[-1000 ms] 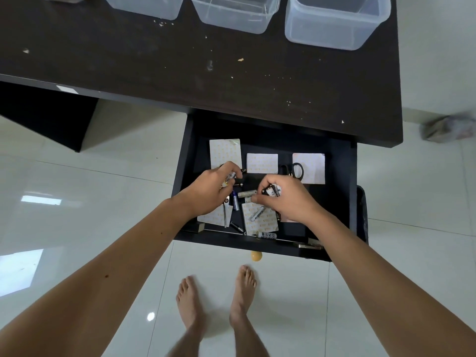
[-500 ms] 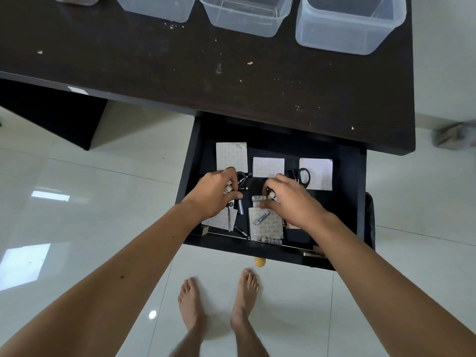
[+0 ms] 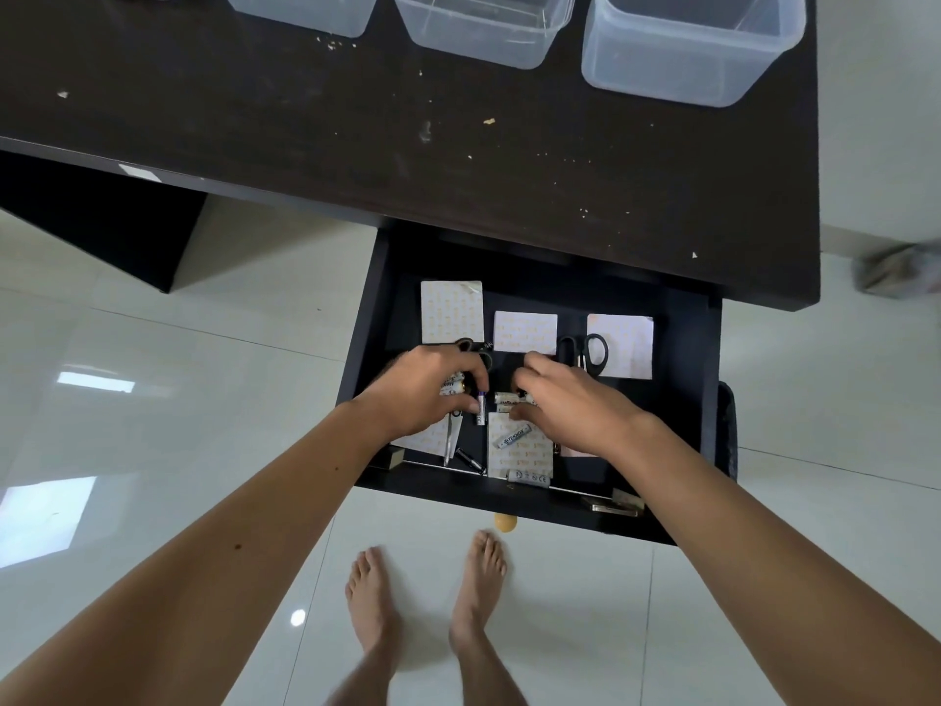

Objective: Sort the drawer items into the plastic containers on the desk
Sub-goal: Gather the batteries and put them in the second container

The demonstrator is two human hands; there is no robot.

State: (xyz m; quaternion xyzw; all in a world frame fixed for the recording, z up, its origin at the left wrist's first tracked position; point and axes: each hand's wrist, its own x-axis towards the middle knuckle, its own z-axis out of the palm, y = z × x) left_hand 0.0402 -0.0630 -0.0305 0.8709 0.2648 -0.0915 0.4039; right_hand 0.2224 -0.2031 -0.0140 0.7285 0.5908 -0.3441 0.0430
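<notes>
In the open drawer [image 3: 682, 349] under the table [image 3: 356, 145], the left hand [image 3: 422, 394] fingers curl around batteries [image 3: 453, 387], the right hand [image 3: 570, 405] pinches another battery [image 3: 509, 398], containers [image 3: 687, 43] sitting above.

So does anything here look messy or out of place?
Yes: pale crumbs and scuffs dot the dark desk, and batteries lie scattered at odd angles over paper cards in the drawer.

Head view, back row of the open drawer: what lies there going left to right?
Tall patterned card → small square card → black-handled scissors, overlapping the left edge of the white card.
</notes>
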